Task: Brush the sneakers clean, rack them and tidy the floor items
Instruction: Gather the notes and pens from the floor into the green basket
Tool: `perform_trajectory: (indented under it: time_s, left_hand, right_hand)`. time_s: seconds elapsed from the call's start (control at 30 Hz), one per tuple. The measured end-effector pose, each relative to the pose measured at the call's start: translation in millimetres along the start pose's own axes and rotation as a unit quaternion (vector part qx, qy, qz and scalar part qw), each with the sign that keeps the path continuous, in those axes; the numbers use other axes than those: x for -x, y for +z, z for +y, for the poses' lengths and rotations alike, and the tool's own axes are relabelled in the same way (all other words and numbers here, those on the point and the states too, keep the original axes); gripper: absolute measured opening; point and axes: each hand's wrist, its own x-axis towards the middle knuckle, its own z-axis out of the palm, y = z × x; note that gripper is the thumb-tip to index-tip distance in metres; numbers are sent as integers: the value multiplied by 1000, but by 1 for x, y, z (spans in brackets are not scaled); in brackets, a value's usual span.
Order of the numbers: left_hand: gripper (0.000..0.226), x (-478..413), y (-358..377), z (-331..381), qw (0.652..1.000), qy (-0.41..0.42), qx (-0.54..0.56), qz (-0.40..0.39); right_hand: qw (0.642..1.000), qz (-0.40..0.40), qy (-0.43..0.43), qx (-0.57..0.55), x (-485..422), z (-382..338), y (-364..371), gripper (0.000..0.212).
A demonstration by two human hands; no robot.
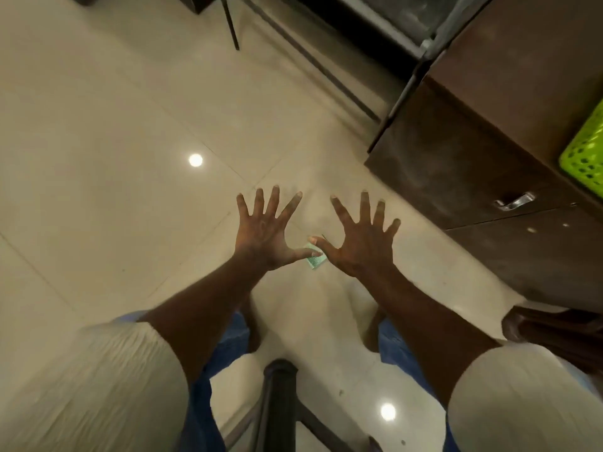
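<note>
Head view: small green ridged item point(316, 263) showed on the floor point(130, 125) between both thumbs; no sneakers visible. Left hand point(266, 230) and right hand point(362, 243) were splayed, grasping nothing. Risk noted: item could skid on that glossy floor if pinched carelessly.

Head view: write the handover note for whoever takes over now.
Hands: left hand and right hand both open, fingers spread, holding nothing, above the tiled floor.
A small green ridged item lies on the floor between the thumbs; whether it is the brush is unclear.
No sneakers or rack in view; a green basket sits on the brown cabinet at right.
Done: cannot tell. Left: find the sneakers, brush, rack, tidy.
</note>
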Motion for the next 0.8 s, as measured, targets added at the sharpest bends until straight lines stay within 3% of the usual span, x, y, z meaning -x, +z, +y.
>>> perform_trajectory:
  time_s: [0.3,0.47,0.63,0.8]
  left_hand:
    - [126,-37,110,28,986,-38,47,-159]
    - [126,-56,157,52,972,-54,96,-209]
    - [118,-80,186,67,958,-88,187,-200]
    - [95,-81,211,70,939,-147,274,-147]
  right_hand:
    - [996,-88,9,2,-45,18,103,89]
    - [988,-144,35,-39,-64,23,155,95]
    - [982,-166,50,-77,-90,15,187,107]
    - [985,-128,69,-89,-107,4,208,103]
